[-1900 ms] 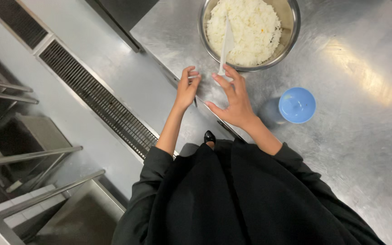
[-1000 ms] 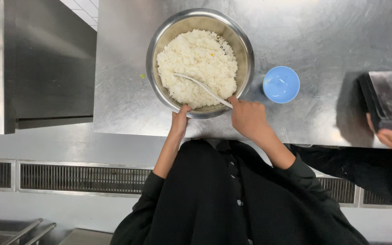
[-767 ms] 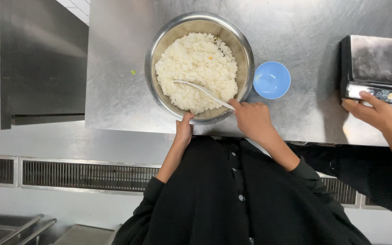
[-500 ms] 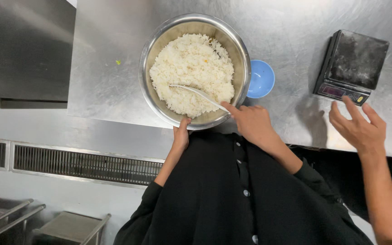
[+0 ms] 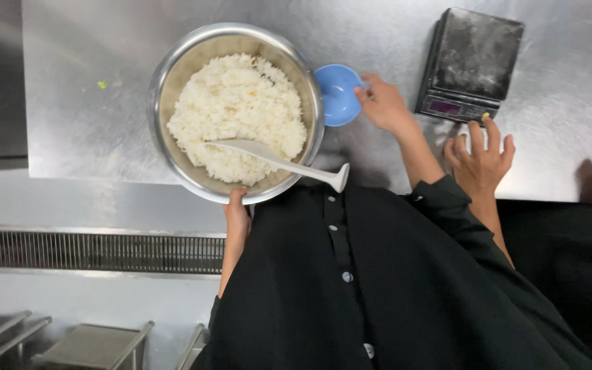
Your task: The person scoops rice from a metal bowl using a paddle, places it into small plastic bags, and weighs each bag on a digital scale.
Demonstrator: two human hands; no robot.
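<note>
Right hand (image 5: pixel 384 104) letting go of white paddle (image 5: pixel 275 156), now pinching blue cup (image 5: pixel 337 94). Left hand (image 5: pixel 236 209) gripping rice bowl (image 5: pixel 173 82) rim. I'm thinking: lift cup next, scoop rice.

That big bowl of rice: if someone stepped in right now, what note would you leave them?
Left hand grips the near rim of the steel rice bowl.
Right hand holds the small blue bowl, empty, beside the steel bowl.
White rice paddle rests in the rice, handle over the rim, unheld.
Another person's hand is at the kitchen scale.
No rice scooped into the blue bowl yet.
</note>
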